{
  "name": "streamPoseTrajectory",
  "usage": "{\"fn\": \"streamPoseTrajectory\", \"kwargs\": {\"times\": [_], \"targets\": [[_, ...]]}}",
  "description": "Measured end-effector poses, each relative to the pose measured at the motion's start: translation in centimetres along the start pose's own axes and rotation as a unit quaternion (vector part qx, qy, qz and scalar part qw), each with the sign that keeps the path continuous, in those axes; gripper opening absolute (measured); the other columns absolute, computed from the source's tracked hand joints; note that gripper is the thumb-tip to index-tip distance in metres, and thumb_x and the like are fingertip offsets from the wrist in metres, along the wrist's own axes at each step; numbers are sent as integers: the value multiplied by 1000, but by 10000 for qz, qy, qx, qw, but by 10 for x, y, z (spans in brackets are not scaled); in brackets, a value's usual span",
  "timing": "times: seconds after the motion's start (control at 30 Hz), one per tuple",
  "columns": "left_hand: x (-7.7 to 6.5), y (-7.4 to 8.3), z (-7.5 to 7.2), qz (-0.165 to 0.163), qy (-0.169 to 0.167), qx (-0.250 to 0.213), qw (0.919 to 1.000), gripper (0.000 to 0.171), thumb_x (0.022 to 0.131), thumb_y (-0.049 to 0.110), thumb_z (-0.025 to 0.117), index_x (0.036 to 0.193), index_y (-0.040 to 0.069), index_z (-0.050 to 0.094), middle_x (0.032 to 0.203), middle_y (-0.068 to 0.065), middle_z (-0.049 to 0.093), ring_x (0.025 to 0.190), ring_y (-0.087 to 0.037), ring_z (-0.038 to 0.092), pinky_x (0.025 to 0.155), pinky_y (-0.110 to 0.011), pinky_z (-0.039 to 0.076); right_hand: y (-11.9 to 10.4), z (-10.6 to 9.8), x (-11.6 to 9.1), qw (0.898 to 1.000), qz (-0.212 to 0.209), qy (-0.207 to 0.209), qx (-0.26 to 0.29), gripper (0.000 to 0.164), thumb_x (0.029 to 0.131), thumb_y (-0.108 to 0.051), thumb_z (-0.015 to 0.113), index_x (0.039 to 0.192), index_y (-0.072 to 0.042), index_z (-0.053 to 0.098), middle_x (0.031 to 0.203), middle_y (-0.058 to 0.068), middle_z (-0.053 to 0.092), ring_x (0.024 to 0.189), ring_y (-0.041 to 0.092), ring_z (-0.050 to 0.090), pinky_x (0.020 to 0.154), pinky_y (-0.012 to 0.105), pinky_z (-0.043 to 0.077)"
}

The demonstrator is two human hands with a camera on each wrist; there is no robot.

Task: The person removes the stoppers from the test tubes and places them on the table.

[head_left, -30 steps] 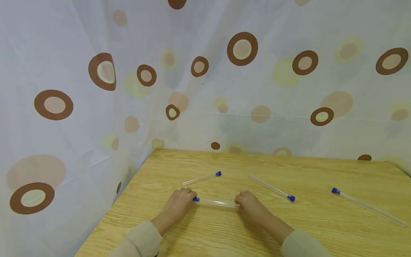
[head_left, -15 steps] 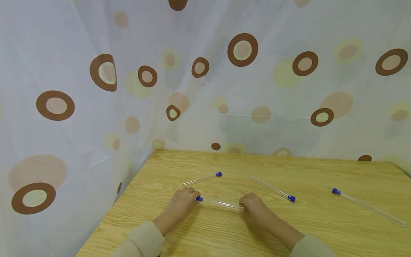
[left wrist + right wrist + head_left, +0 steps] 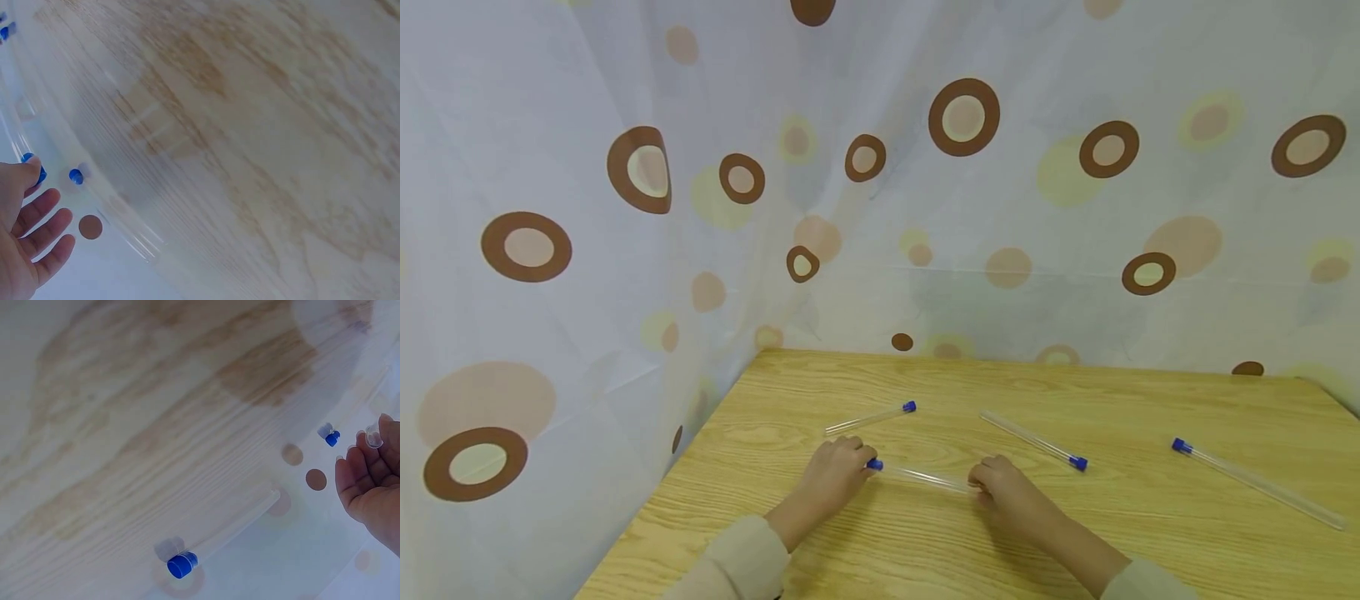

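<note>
A clear test tube (image 3: 928,478) with a blue cap (image 3: 874,464) stretches between my two hands, low over the wooden table. At its capped end, my left hand (image 3: 837,471) pinches the cap between thumb and index finger, and the left wrist view shows the other fingers of the left hand (image 3: 37,231) loosely bent. My right hand (image 3: 1011,496) grips the opposite, clear end. In the right wrist view that rounded tube end (image 3: 374,436) shows between the thumb and fingers of the right hand (image 3: 372,478).
Several more blue-capped tubes lie on the wooden table (image 3: 790,383): one tube (image 3: 865,420) behind the left hand, another tube (image 3: 1028,437) behind the right hand, and a longer-looking tube (image 3: 1262,486) at far right. A dotted curtain (image 3: 850,208) borders the table's back and left.
Both hands have shifted a little to the right with the tube. The tube's clear end has dropped slightly nearer the person. The other tubes have stayed in place.
</note>
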State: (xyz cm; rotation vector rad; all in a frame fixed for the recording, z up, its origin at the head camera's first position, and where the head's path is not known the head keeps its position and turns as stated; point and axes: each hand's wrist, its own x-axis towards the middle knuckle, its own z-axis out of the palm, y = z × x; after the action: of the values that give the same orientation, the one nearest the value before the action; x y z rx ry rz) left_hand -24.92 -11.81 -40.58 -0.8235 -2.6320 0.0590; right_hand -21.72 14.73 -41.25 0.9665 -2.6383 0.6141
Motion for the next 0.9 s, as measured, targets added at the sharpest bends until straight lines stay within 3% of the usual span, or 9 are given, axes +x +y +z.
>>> {"fn": "streamPoseTrajectory", "kwargs": {"times": [0.27,0.5,0.77,0.9], "targets": [[2,4,0,153,282,-12,9995,15,81,26,71,90,14,69,79,4,64,70,-9,59,54,-17,44,6,-4,-5,9999,-68,72,57,15,76,4,70,85,-3,61,81,1,58,72,12,50,60,20,48],[5,9,-2,174,326,-106,9993,17,81,26,71,92,14,69,80,4,65,70,-10,60,59,-18,48,9,-7,-9,10000,8,60,75,14,76,4,70,84,-3,61,82,1,59,73,12,50,60,20,48],[5,13,-1,-161,256,-517,9982,24,83,26,70,98,9,69,89,-3,69,80,-16,65,67,-25,55,9,-11,-14,9997,235,-10,107,13,77,4,68,85,-3,62,83,1,60,74,13,53,61,19,49],[5,16,0,-459,282,-974,9938,25,84,25,69,100,6,68,93,-6,69,84,-20,66,68,-28,56,8,-13,-15,9994,307,-9,153,14,77,5,67,87,-2,61,84,2,61,75,13,52,61,20,49]]}}
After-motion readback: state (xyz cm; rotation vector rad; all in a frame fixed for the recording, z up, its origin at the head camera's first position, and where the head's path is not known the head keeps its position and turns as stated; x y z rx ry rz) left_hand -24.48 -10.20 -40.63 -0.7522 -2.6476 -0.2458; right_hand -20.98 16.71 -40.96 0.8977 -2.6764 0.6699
